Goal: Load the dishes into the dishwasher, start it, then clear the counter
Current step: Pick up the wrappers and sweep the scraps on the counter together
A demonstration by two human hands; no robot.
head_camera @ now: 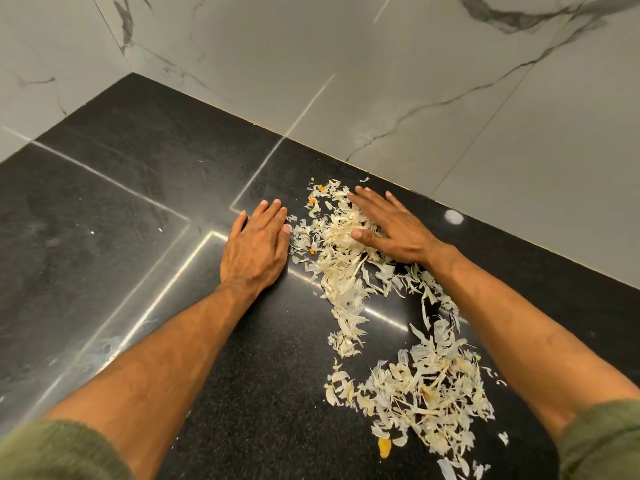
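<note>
Pale, papery garlic peels [337, 251] lie scattered over the black stone counter [145, 188], with a second, larger heap of peels [426, 393] nearer to me. My left hand [258, 244] lies flat on the counter, fingers straight, its edge against the left side of the far heap. My right hand [388, 225] rests flat on top of the far heap with fingers spread, holding nothing. A few small orange scraps [384, 446] are mixed in with the peels.
Grey marble-look wall tiles [415, 81] rise behind the counter and meet at a corner at the back left. The counter's left part [86, 237] shows only a few tiny white specks. No dishes or dishwasher are in view.
</note>
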